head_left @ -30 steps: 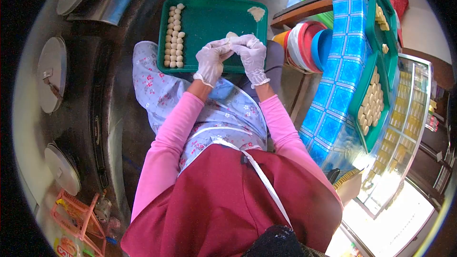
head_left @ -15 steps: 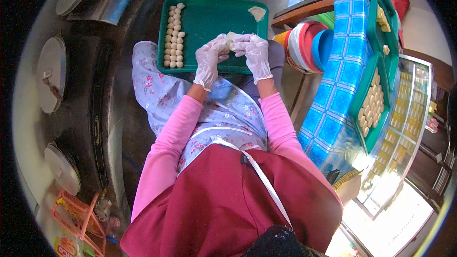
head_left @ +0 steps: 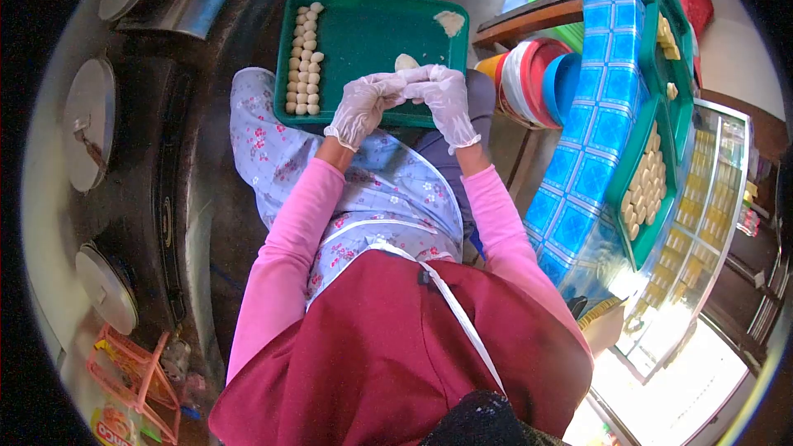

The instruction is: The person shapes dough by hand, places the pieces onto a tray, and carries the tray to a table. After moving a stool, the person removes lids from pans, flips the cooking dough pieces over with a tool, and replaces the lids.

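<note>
A green tray (head_left: pixel 363 25) rests on my lap. Several small pale dough balls (head_left: pixel 303 62) lie in rows along its left side, and a flat scrap of dough (head_left: pixel 451 22) sits in its far right corner. My left hand (head_left: pixel 361 107) and my right hand (head_left: pixel 447 99), both in thin white gloves, meet fingertip to fingertip over the tray's near edge. Their fingers pinch a pale dough lump (head_left: pixel 406 62) that shows just above them.
A blue tiled counter (head_left: pixel 599 107) stands at my right with green trays of pale pieces (head_left: pixel 644 182). Stacked red and blue plastic bowls (head_left: pixel 537 78) sit beside my right knee. Round metal lids (head_left: pixel 89 128) line the left. A pink basket (head_left: pixel 132 380) is at lower left.
Both hands stayed together on the dough lump. They lifted a little toward the tray's middle, then came back down to its near edge, the left wrist swinging out leftward.
</note>
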`<move>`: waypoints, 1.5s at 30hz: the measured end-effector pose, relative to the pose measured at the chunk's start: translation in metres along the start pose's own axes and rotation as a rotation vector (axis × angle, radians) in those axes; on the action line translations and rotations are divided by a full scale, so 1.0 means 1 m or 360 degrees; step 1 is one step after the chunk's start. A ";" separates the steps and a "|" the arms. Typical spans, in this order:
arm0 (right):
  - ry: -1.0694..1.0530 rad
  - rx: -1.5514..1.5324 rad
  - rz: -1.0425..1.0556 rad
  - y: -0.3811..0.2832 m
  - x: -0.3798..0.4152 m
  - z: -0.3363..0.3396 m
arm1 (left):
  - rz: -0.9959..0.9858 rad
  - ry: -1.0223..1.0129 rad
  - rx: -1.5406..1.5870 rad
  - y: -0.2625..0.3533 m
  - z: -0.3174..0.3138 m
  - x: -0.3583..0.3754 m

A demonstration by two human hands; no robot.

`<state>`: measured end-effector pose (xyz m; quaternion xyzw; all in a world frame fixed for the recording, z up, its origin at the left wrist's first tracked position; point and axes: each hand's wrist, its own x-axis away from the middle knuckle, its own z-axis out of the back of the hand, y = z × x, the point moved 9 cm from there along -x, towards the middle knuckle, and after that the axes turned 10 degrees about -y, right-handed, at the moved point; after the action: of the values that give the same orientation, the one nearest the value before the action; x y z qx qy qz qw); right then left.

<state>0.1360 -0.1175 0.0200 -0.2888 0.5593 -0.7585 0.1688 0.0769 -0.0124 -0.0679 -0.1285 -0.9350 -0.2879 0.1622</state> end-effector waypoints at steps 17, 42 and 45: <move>-0.0189 -0.1331 -0.0293 0.039 0.008 -0.009 | 0.0057 -0.0080 -0.0650 0.021 -0.016 0.012; 0.0039 -0.0794 -0.0029 0.015 -0.080 -0.083 | -0.0802 0.0795 -0.0380 0.098 0.036 0.068; 0.0023 -0.0852 -0.0021 0.032 -0.125 -0.105 | -0.1089 0.0808 -0.0109 0.131 0.055 0.098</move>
<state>0.1651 0.0235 -0.0635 -0.3213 0.7393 -0.5866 0.0775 0.0182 0.1389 -0.0089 0.2587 -0.8441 -0.3785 0.2779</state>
